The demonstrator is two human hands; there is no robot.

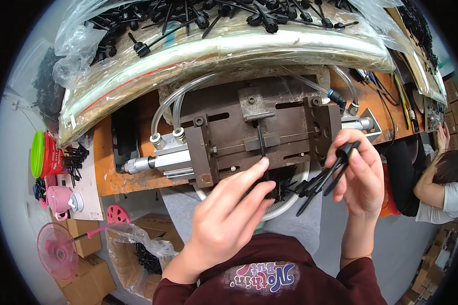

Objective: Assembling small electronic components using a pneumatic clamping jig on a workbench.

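My left hand [229,213] reaches over the front of a dark metal fixture [229,132], fingers apart. Its index fingertip meets the near end of a thin black plastic rod [261,138] lying in the small middle block of the fixture. In my right hand [364,175], raised at the fixture's right corner, is a bunch of black plastic stems [324,179] with thicker heads, pinched between thumb and fingers. Under my left hand, a round, pale-rimmed basket [286,207] holds more black pieces on my lap, partly hidden by the fingers.
Air cylinders [170,161] with clear hoses flank the fixture on an orange bench [112,175]. Behind it, a plastic-covered ledge [229,48] carries piled black parts. A pink fan [58,250] and bagged carton [147,254] stand left. Another person [440,195] sits at right.
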